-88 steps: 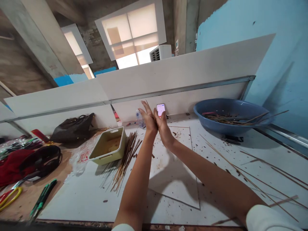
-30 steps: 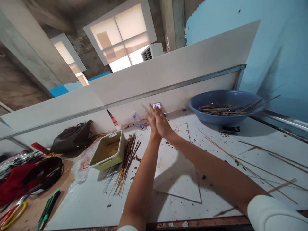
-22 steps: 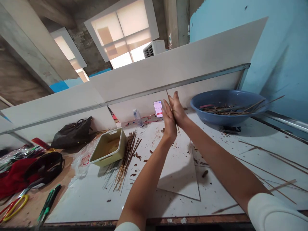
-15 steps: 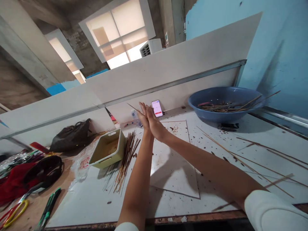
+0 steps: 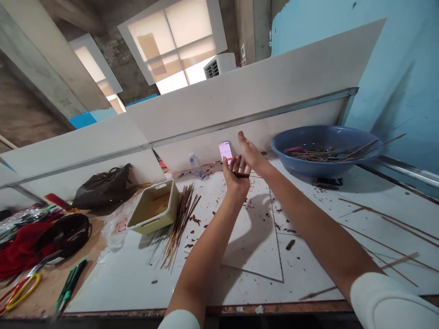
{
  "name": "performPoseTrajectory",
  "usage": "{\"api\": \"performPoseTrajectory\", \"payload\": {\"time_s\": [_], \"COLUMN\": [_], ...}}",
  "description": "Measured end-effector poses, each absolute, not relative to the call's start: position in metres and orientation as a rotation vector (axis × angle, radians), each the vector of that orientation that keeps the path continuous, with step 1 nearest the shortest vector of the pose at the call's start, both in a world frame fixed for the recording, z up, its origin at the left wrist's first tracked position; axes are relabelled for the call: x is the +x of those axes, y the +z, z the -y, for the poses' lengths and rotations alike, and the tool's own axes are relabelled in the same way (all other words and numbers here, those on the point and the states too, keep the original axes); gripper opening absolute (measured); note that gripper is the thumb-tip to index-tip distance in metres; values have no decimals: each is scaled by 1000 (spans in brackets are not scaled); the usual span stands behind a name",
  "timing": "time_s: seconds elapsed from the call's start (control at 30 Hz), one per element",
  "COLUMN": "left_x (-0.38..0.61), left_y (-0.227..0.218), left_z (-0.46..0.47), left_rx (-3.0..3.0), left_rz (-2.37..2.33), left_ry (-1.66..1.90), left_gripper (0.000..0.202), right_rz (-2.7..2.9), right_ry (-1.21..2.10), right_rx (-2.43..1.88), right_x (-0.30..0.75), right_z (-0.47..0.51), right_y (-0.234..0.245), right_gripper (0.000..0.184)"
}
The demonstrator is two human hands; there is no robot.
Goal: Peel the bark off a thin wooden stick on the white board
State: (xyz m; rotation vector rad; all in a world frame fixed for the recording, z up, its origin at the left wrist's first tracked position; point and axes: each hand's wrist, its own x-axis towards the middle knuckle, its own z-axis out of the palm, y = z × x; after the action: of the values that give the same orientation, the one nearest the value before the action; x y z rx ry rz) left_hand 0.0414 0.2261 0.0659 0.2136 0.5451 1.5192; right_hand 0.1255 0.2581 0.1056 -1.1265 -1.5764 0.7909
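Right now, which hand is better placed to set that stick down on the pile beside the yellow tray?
Left, probably. The left hand pinches the stick, and the pile lies on its side; the right hand is open, farther away.

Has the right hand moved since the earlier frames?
Yes. The right hand parted from the left hand, which grips a stick, crossing from left of the phone to its right, toward the blue basin.

Our left hand (image 5: 235,177) pinched a thin stick (image 5: 247,175) above the white board (image 5: 255,237). Our right hand (image 5: 253,154) lay open just beside it, near the propped phone (image 5: 225,151) and blue basin (image 5: 329,161).
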Motion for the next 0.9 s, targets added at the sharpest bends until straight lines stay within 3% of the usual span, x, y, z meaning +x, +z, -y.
{"api": "performPoseTrajectory", "payload": {"time_s": [0.07,0.17,0.33,0.47,0.7,0.9], "left_x": [29,8,-25,-42,-57,-65], "left_y": [70,79,92,100,106,106], "left_z": [-235,-244,-249,-253,-258,-262], "left_rx": [188,234,297,375,404,434], "left_rz": [-559,-549,-451,-478,-413,-409], "left_ry": [1553,1564,1604,1659,1686,1662], "left_gripper": [40,63,74,74,75,77], "right_rz": [1639,1939,2410,2431,2435,2415], "right_ry": [670,600,878,1075,1108,1121], "right_rx": [-1181,-1354,-1436,-1271,-1153,-1158], "right_x": [141,158,156,143,133,129], "right_z": [-254,-246,-232,-225,-220,-211], "right_y": [115,124,124,122,122,126], "right_gripper": [91,79,63,66,79,77]}}
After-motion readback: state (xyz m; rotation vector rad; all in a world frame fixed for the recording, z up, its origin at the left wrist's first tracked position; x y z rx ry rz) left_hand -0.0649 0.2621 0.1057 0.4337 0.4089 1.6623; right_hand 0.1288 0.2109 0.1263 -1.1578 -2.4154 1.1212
